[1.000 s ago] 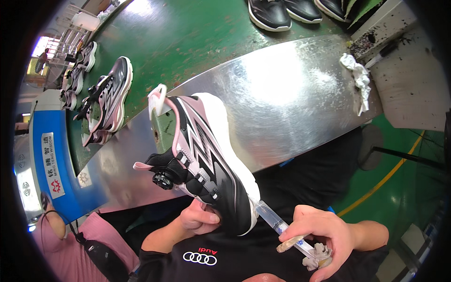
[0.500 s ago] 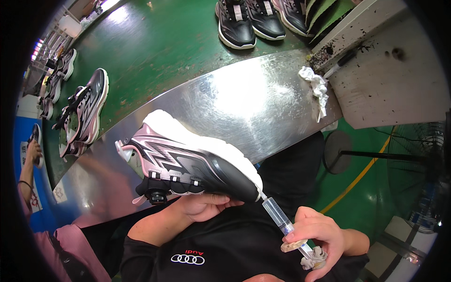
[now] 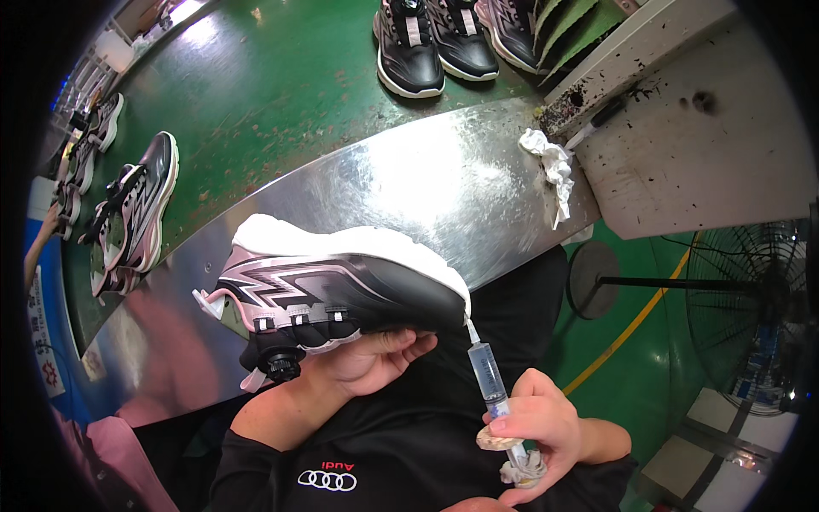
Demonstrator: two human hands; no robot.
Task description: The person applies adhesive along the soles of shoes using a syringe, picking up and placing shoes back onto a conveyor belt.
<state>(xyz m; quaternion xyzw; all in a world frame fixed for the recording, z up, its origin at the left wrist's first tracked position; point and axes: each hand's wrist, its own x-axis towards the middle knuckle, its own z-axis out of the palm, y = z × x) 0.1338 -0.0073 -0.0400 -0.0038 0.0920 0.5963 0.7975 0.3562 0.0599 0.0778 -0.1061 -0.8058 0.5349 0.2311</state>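
Note:
A black and pink sneaker [image 3: 341, 286] with a thick white sole lies on its side in the air, sole edge away from me. My left hand [image 3: 371, 358] is closed on it from beneath, near the front of the upper; part of the fingers is hidden behind it. In my right hand [image 3: 542, 427] is a clear syringe [image 3: 488, 375] with a white tapered tip and clear liquid inside. Its tip touches the toe where sole and upper meet. Whitish wrapping covers the syringe's flange and plunger end, between my fingers and thumb.
Several sneakers [image 3: 409, 51] stand on the green table [image 3: 281, 77], at the back and left. A metal plate [image 3: 341, 183] covers the near edge. Crumpled white tissue [image 3: 548, 171] and a dark-handled brush [image 3: 597, 124] lie by the stained panel [image 3: 682, 154]. A fan [image 3: 751, 307] stands right. Another person's hand reaches sneakers far left.
The tip has moved along the toe edge, and the syringe stands more upright. Sneaker and both hands have shifted slightly left in view. At far left, the other person's hand has moved up.

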